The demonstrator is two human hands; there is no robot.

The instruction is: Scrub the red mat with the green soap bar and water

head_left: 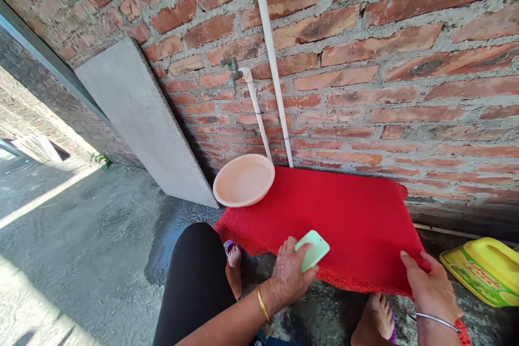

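Observation:
My left hand [288, 273], with a gold bangle at the wrist, grips a flat pale green piece [316, 248] with rounded corners and a small hole near one corner. It is held over the front edge of a red cloth [332, 205]; its underside is hidden. The cloth lies flat over a low surface, its shaggy edge hanging down in front. At the cloth's right front corner, my right hand [432, 284], wearing a silver bangle, grips the edge, with some fingers out of sight.
A pale pink basin [245, 181] overlaps the cloth's left back corner, below a tap [232, 71] on the brick wall. A grey slab [146, 124] leans at left. On the right stands a yellow plastic container [484, 270]. Wet concrete floor [172, 248] lies by my knee.

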